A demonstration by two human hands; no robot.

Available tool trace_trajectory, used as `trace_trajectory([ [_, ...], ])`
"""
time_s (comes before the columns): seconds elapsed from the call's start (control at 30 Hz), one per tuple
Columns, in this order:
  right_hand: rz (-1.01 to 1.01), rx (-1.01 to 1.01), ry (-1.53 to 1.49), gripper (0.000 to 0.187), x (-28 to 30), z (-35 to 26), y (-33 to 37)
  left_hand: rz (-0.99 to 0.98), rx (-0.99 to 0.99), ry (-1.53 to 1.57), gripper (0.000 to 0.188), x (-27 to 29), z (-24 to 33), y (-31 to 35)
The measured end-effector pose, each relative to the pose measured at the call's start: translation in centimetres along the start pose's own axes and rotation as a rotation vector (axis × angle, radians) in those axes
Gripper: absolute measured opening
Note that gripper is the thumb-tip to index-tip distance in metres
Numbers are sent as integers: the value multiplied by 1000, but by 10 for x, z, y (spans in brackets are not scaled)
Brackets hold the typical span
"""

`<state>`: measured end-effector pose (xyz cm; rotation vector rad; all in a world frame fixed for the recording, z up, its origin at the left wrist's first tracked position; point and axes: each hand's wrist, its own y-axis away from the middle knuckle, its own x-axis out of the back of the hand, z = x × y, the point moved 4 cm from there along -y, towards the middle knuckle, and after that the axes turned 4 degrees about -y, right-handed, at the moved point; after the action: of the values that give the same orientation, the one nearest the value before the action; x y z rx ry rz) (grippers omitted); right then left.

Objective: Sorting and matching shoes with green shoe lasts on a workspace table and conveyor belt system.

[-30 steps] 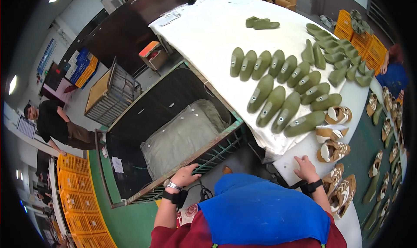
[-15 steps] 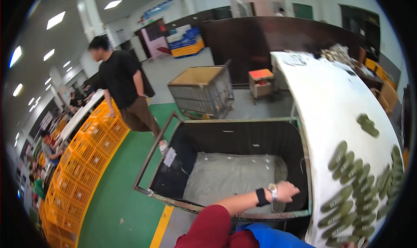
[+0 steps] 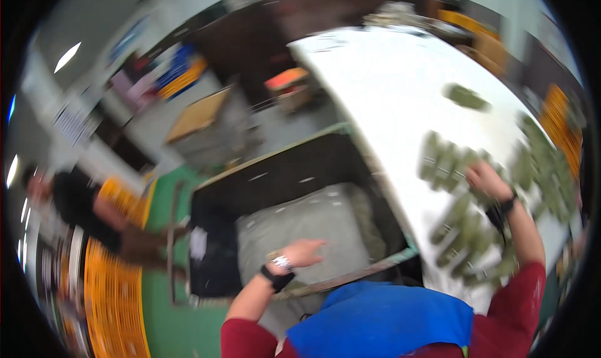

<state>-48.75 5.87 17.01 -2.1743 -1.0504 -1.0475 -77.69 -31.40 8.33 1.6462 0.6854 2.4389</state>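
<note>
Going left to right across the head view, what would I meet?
Left-side orange crates → white paper sheet → left hand → right hand → far-right group of green shoe lasts.

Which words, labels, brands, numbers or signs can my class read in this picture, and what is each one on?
None can be read; the picture is blurred.
White paper on the cart's dark inner wall: too blurred.
Pale sheet at the left: too blurred.
Blue strip at the upper left: too blurred.
Green shoe molds: pale marks too small and blurred.
</note>
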Motion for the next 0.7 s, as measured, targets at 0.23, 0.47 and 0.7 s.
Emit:
trace_trajectory([
  [0.23,27,-327,354,21,194,101,37,206,-387,64,48,67,32,-212],
  [0.47,307,-605,512,41,338,120,-26,465,-131,-148,65,52,46,-463],
  [0.7,379,-517,422,25,302,224,-220,394,5,-266,76,41,48,-497],
])
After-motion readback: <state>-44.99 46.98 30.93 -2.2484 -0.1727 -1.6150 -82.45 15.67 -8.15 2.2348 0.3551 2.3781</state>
